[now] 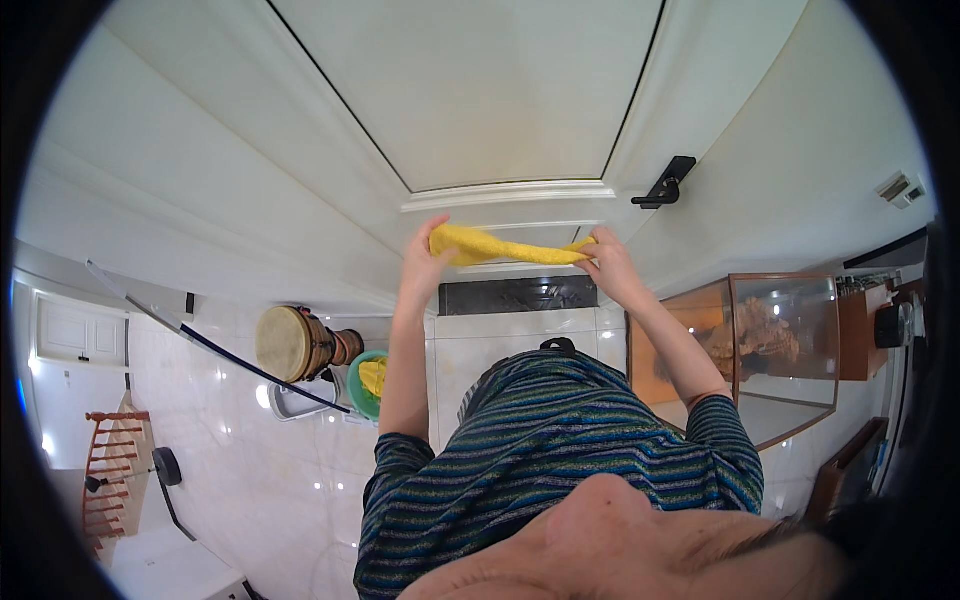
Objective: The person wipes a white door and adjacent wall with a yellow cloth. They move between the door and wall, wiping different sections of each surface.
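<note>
A yellow cloth (510, 249) is stretched sideways between my two hands, in front of a white panelled door (510, 97). My left hand (429, 253) grips the wider, bunched end of the cloth, with the thumb on its near side. At the narrower, twisted end, my right hand (606, 259) pinches the cloth between thumb and fingers. A black door handle (664, 187) is on the door, above and to the right of my right hand.
A green basin (361, 405) holding another yellow cloth (373, 376) stands on the tiled floor at left, beside a goblet drum (285, 343) and a grey tray (289, 403). A wood-framed glass case (786, 337) is at right. A stair railing (112, 450) shows far left.
</note>
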Action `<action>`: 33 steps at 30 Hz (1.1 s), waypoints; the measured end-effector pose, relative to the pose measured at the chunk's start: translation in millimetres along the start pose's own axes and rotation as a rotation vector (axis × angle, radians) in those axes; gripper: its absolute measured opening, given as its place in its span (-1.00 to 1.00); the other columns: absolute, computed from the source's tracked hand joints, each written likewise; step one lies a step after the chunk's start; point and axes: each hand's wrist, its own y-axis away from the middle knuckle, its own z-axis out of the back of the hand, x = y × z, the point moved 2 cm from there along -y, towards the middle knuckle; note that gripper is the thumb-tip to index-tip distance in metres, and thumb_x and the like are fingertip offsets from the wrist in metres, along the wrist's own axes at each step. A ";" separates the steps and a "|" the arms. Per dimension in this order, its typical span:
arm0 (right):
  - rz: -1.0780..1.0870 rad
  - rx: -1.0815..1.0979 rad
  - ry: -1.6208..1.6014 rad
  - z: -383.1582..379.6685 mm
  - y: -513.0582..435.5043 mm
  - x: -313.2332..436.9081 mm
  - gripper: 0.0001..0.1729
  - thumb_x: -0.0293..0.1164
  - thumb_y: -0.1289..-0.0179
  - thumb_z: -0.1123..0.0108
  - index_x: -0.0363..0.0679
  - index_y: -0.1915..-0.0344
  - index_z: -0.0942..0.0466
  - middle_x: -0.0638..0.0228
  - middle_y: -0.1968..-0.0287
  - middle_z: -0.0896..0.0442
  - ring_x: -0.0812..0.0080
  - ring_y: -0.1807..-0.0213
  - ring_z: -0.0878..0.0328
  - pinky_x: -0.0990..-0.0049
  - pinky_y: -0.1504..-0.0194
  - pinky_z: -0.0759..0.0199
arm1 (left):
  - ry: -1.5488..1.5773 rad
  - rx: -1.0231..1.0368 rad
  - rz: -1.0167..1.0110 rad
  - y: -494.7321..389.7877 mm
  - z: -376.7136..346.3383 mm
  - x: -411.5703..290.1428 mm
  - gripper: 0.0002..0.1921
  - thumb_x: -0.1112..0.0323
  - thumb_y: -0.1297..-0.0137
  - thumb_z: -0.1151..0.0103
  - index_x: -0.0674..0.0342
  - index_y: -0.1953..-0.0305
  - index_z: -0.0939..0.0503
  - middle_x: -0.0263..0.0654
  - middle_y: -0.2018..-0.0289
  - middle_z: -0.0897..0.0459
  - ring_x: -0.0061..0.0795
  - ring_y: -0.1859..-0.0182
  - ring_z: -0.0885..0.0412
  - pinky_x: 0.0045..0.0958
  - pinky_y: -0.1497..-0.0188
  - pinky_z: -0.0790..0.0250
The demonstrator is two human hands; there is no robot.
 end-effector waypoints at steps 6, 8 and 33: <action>-0.435 0.104 -0.549 -12.7 -5.3 -20.9 -0.68 -0.25 -0.35 -0.16 -0.30 0.13 -0.61 0.30 0.15 -0.65 0.38 0.13 -0.56 0.47 0.07 -0.41 | -0.458 0.044 -0.149 11.8 -16.9 42.5 -0.71 0.42 -0.19 -0.25 0.34 0.05 -0.59 -0.16 -0.04 -0.58 -0.21 -0.10 -0.52 -0.30 -0.13 -0.37; -0.843 0.057 -0.998 -33.3 -1.9 -17.1 -0.61 -0.19 -0.48 0.00 -0.30 0.07 -0.59 0.36 0.16 -0.68 0.55 0.18 -0.56 0.53 0.11 -0.41 | 0.123 0.083 0.198 17.1 -35.5 57.4 -0.74 0.32 -0.25 -0.26 0.34 0.10 -0.59 -0.18 -0.03 -0.58 -0.32 -0.08 -0.53 -0.32 -0.10 -0.38; 0.531 -1.117 0.337 292.3 -264.0 148.1 -0.44 -0.15 -0.47 0.10 -0.15 -0.36 -0.30 0.13 -0.40 -0.27 0.07 -0.40 -0.17 0.08 -0.40 0.07 | 0.224 0.079 -0.380 1.6 -62.5 -87.2 -0.50 0.54 -0.23 -0.12 0.28 -0.23 -0.38 -0.15 -0.23 -0.45 -0.28 -0.24 -0.42 -0.28 -0.28 -0.24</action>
